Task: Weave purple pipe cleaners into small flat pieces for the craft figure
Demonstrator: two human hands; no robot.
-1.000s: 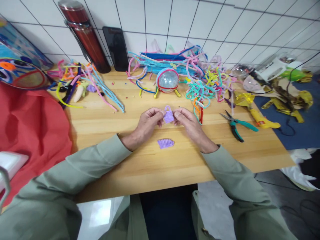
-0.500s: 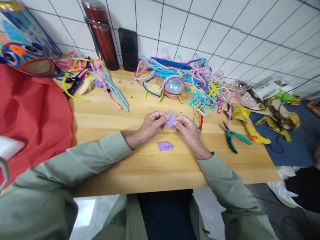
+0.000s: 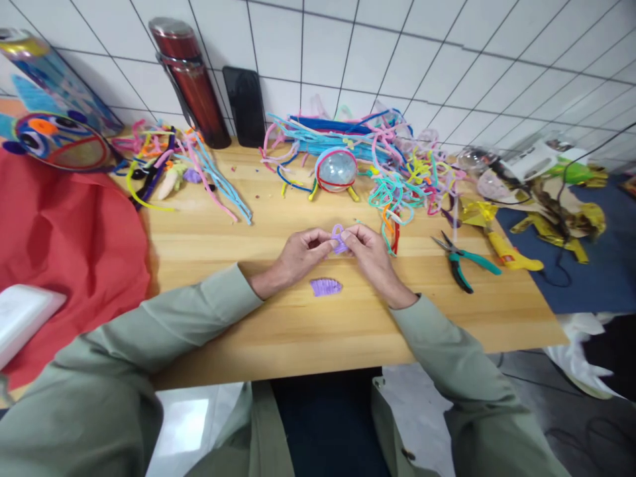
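Between my two hands is a small purple pipe-cleaner piece (image 3: 338, 240) with a loop at its top. My left hand (image 3: 304, 255) pinches its left side between thumb and fingers. From the right, my right hand (image 3: 368, 255) grips it too, thumb and finger covering its upper right part. Just below the hands, a second purple pipe-cleaner piece (image 3: 326, 287), ribbed and tapering to the right, lies flat on the wooden table (image 3: 278, 331). Beyond my hands stands a clear ball (image 3: 336, 171) trimmed with pink, blue and red pipe cleaners.
Pliers (image 3: 460, 262) and a yellow glue gun (image 3: 509, 252) lie at the right. Tangled pipe cleaners (image 3: 397, 192) line the back. A red thermos (image 3: 191, 86) and a black phone (image 3: 244, 106) stand by the wall. Red cloth (image 3: 74, 232) covers the left side.
My right hand's fingers have shifted up and left over the held purple piece, covering more of it. My left hand keeps its pinch. The camera view has shifted slightly.
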